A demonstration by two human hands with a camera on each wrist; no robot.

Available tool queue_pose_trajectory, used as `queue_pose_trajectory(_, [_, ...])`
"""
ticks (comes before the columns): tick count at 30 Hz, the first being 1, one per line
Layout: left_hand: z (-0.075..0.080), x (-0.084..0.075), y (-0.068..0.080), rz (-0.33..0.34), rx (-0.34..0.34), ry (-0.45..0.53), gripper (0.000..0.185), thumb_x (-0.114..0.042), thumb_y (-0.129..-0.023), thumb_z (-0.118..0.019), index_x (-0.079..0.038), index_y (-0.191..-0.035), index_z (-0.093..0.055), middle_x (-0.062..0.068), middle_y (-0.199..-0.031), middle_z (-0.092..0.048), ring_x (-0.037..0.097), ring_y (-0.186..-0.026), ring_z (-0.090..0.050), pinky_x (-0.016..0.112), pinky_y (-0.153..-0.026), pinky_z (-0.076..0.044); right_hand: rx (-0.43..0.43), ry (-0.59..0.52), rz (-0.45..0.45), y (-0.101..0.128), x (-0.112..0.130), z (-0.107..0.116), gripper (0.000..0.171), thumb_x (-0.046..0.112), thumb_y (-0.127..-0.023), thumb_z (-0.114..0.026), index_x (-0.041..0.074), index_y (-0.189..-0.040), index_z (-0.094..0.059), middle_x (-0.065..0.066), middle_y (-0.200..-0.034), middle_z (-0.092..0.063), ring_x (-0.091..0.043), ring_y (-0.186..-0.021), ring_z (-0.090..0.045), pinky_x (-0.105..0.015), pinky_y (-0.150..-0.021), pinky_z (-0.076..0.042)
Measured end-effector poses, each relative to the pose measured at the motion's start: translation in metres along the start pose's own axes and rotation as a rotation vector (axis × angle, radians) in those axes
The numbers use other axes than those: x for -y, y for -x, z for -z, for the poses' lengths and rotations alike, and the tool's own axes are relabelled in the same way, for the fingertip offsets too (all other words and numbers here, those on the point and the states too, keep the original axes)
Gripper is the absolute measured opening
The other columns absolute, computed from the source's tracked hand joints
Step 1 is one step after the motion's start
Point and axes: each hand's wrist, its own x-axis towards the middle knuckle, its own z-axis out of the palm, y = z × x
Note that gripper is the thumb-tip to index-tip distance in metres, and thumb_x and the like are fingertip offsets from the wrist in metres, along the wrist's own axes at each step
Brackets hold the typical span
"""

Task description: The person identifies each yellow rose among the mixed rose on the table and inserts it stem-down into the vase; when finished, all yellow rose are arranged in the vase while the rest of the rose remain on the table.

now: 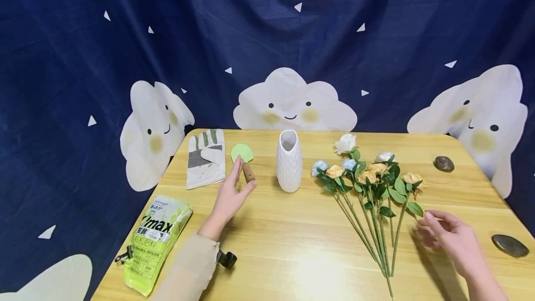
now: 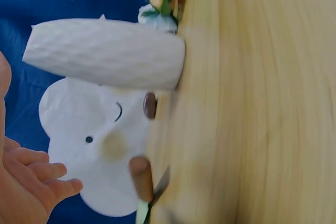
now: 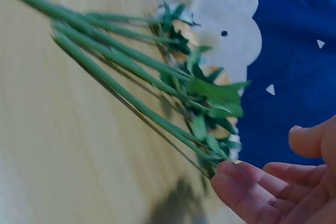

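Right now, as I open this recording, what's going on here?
A person's left hand hovers open over a small trowel, and their right hand is relaxed beside the flowers, which lie fanned out on the table. Neither of the hands is gripping anything. A white vase stands upright between trowel and flowers; a work glove and a fertilizer bag lie on the left.

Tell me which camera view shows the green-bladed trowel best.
The head view: it shows the trowel with both broad green blade and brown handle, though the left hand slightly overlaps it. The left wrist view shows the handle and only a narrow bit of green blade at the bottom edge. The right wrist view shows none of it.
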Motion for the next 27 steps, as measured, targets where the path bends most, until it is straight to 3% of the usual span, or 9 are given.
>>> queue_pose_trajectory(2, [-0.009,0.000,-0.005,-0.003,-0.004,0.142,0.079,-0.036,-0.087,-0.064,-0.013,-0.149,-0.020,0.010,-0.145,-0.034,0.026,-0.130,-0.036,0.039,-0.104,-0.033,0.049,-0.086,-0.085,0.002,0.000,-0.007,0.052,0.025,-0.095,-0.054,-0.015,-0.124,-0.037,0.009,-0.083,-0.068,-0.017,-0.073,-0.067,-0.037,-0.064,-0.056])
queue_pose_trajectory(6, [-0.021,-0.004,-0.016,0.020,-0.014,0.333,0.072,-0.024,-0.087,-0.067,-0.008,-0.145,-0.029,0.012,-0.140,-0.043,0.029,-0.126,-0.042,0.039,-0.102,-0.036,0.090,-0.172,-0.214,0.003,-0.001,-0.019,0.055,0.021,-0.096,-0.052,-0.018,-0.128,-0.030,-0.004,-0.086,-0.068,-0.023,-0.077,-0.067,-0.041,-0.071,-0.055])
queue_pose_trajectory(10, [-0.024,-0.020,-0.023,0.055,-0.003,0.410,0.068,-0.015,-0.086,-0.068,-0.004,-0.143,-0.033,0.018,-0.137,-0.045,0.031,-0.125,-0.043,0.042,-0.102,-0.036,0.106,-0.247,-0.267,0.000,-0.007,-0.026,0.044,0.015,-0.095,-0.054,-0.016,-0.123,-0.038,-0.009,-0.087,-0.067,-0.024,-0.079,-0.067,-0.042,-0.074,-0.054])
queue_pose_trajectory(13, [-0.026,-0.029,-0.029,0.041,0.010,0.458,0.065,-0.007,-0.084,-0.068,0.002,-0.140,-0.036,0.024,-0.133,-0.046,0.035,-0.122,-0.045,0.043,-0.102,-0.036,0.095,-0.299,-0.295,-0.001,-0.008,-0.029,0.040,0.013,-0.091,-0.060,-0.011,-0.118,-0.044,-0.009,-0.086,-0.067,-0.024,-0.077,-0.067,-0.041,-0.073,-0.054])
queue_pose_trajectory(20, [-0.040,-0.022,-0.041,0.029,0.008,0.523,0.068,0.000,-0.079,-0.072,0.004,-0.137,-0.038,0.024,-0.130,-0.049,0.038,-0.120,-0.046,0.043,-0.102,-0.037,0.070,-0.206,-0.338,-0.005,-0.003,-0.037,0.057,0.010,-0.087,-0.065,-0.017,-0.126,-0.034,-0.006,-0.080,-0.065,-0.021,-0.068,-0.065,-0.037,-0.068,-0.056])
queue_pose_trajectory(27, [-0.052,-0.016,-0.046,0.048,0.068,0.599,0.074,0.004,-0.076,-0.073,0.003,-0.139,-0.035,0.025,-0.134,-0.045,0.041,-0.122,-0.042,0.044,-0.102,-0.036,0.073,-0.064,-0.342,-0.011,0.004,-0.043,0.054,0.006,-0.082,-0.069,-0.014,-0.119,-0.036,-0.007,-0.073,-0.064,-0.019,-0.060,-0.063,-0.035,-0.060,-0.056])
